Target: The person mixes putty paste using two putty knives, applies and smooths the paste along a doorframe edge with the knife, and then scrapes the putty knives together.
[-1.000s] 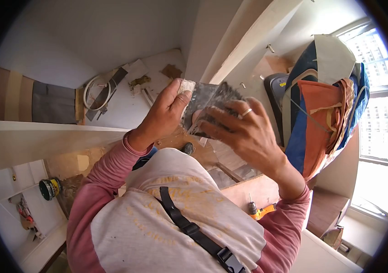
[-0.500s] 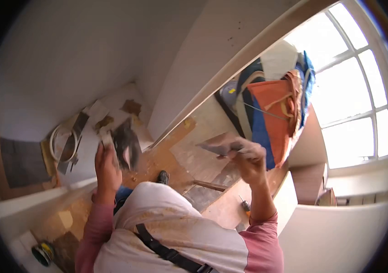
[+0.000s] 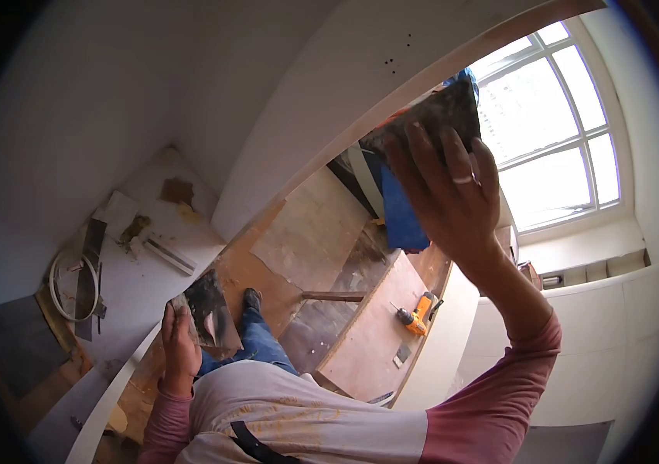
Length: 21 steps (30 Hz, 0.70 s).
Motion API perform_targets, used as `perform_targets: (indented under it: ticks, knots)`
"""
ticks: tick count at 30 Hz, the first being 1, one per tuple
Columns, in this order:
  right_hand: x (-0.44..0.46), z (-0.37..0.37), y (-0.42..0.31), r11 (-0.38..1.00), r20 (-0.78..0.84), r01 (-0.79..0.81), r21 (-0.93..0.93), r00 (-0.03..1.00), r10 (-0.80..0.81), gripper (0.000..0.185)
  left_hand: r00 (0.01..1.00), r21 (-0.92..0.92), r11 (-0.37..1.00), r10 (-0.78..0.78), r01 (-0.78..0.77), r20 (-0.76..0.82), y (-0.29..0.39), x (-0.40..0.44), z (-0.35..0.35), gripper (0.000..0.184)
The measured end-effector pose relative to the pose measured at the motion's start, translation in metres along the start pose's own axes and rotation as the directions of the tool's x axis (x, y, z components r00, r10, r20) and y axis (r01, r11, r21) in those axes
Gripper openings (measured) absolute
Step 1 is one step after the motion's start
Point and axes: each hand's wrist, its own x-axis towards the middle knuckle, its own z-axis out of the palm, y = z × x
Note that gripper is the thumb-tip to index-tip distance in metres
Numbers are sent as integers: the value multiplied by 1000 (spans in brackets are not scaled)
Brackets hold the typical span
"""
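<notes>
My left hand point(image 3: 180, 344), low at the left, grips the edge of a dark, smeared flat plate point(image 3: 209, 313) with a pinkish patch on it. My right hand point(image 3: 453, 185) is raised at the upper right, its fingers spread along a dark, dusty flat blade point(image 3: 442, 116). That blade lies close to the pale edge of a long white panel point(image 3: 322, 100); whether they touch is unclear. A ring shows on one right finger.
An orange drill point(image 3: 420, 313) lies on a pinkish board point(image 3: 368, 332). A white ring-shaped coil point(image 3: 74, 288) and scraps rest on a white surface point(image 3: 124, 255) at left. Blue material point(image 3: 403, 209) hangs behind my right hand. A window point(image 3: 538, 100) stands at right.
My right hand has risen to the upper right with the blade, beside the panel edge. My left hand has lowered with the plate. The view has shifted, showing the drill more fully.
</notes>
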Motion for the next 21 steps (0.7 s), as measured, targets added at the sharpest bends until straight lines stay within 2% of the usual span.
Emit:
perform_targets:
  ticks: [1,3,5,12,16,19,21]
  knots:
    - [2,9,-2,999,-21,31,-41,999,-32,39,995,-148,984,-93,95,22,-4,-3,6,59]
    - [8,23,0,992,11,68,-105,998,-67,40,992,-137,984,-103,112,67,-4,-7,7,59]
    - [6,31,0,988,23,86,-131,996,-84,41,991,170,983,47,-68,124,4,-14,0,60]
    - [5,50,-3,983,-5,103,-155,994,-105,43,990,146,984,84,-100,115,1,-19,13,56]
    - [9,47,-2,978,33,145,-150,989,-141,43,983,150,971,179,-185,52,5,-10,24,49]
    - [18,30,-10,928,228,250,-274,955,-190,47,976,151,965,212,-216,39,13,-6,29,46]
    - [21,18,-15,929,344,293,-228,916,-205,46,978,150,966,206,-209,40,19,-5,34,45]
